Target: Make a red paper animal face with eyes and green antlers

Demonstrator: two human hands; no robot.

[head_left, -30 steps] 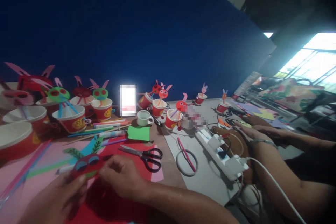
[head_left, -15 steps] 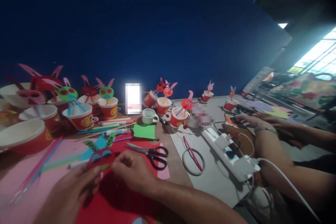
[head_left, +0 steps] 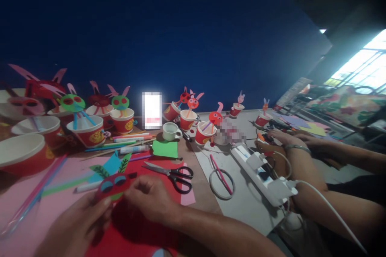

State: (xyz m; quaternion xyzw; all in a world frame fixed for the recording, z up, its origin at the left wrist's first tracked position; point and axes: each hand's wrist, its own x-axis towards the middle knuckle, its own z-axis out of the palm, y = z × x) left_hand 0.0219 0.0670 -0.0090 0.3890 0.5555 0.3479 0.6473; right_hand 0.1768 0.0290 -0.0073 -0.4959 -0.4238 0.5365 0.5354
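Note:
A red paper animal face (head_left: 112, 186) with blue eyes, a green patch below them and green leaf-patterned ears is held between my hands. My left hand (head_left: 80, 219) grips its lower left side, thumb on the front. At the right edge, my right hand (head_left: 152, 198) closes its fingers on the face; the fingertips are partly hidden. Underneath lies a red paper sheet (head_left: 141, 233). Black-handled scissors (head_left: 171, 173) lie blades apart on the red paper, just beyond my right hand. A green paper piece (head_left: 165, 149) sits behind them.
Red paper cups (head_left: 87, 130) with paper animal heads on straws line the back and left. Markers (head_left: 132, 138) and a small cup (head_left: 171, 131) lie mid-table. A power strip (head_left: 262, 176) with cables crosses the right, near another person's arms (head_left: 313, 172).
My hands and the red face have shifted slightly left and the face has turned a little, showing more of its eyes. My view has moved slightly. The other person's hands moved a little left.

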